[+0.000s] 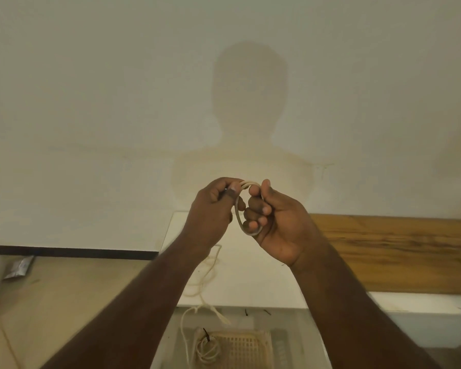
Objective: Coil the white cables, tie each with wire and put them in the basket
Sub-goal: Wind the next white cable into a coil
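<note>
Both hands held 1 coiled white cable point(239, 219) in open air above the table edge point(250, 306): left hand point(210, 210) pinching it, right hand point(274, 218) curled through it. The basket point(246, 347) sat below.

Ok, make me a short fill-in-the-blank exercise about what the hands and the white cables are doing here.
1. Both hands, left hand and right hand, hold a coil of white ____ between them.
2. The cream plastic lattice basket already holds one coiled cable tied with ____ wire.
3. Loose white cable lies on the white ____ below the hands.

Missing words: cable; black; table
</note>
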